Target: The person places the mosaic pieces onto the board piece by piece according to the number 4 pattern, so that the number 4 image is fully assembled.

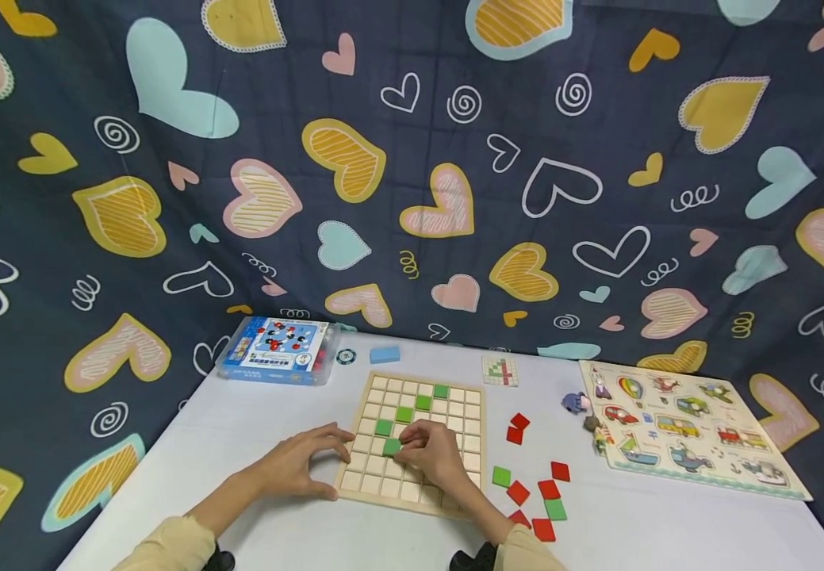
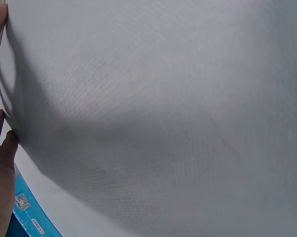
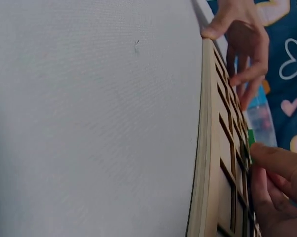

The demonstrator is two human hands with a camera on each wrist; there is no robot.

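Note:
A wooden grid board [image 1: 372, 482] with pale square cells lies on the white table. Several green square tiles [image 1: 404, 415] run diagonally down it. My right hand [image 1: 436, 452] is over the middle of the board, pinching a green tile [image 1: 392, 448] between thumb and fingertips; in the right wrist view this tile [image 3: 251, 138] shows at the fingertips, close over the grid. Along the board's left side rests my left hand [image 1: 304, 464], thumb at the near corner and fingers spread along the edge. The left wrist view catches only parts of that hand [image 2: 1, 173].
Loose red tiles [image 1: 518, 492] and green tiles [image 1: 555, 509] lie right of the board. Behind it are a pattern card [image 1: 500, 370], a blue block [image 1: 385, 354], a round token [image 1: 346, 357] and a plastic box [image 1: 276, 349]. A picture puzzle board [image 1: 690, 428] and small figures [image 1: 576, 403] sit far right.

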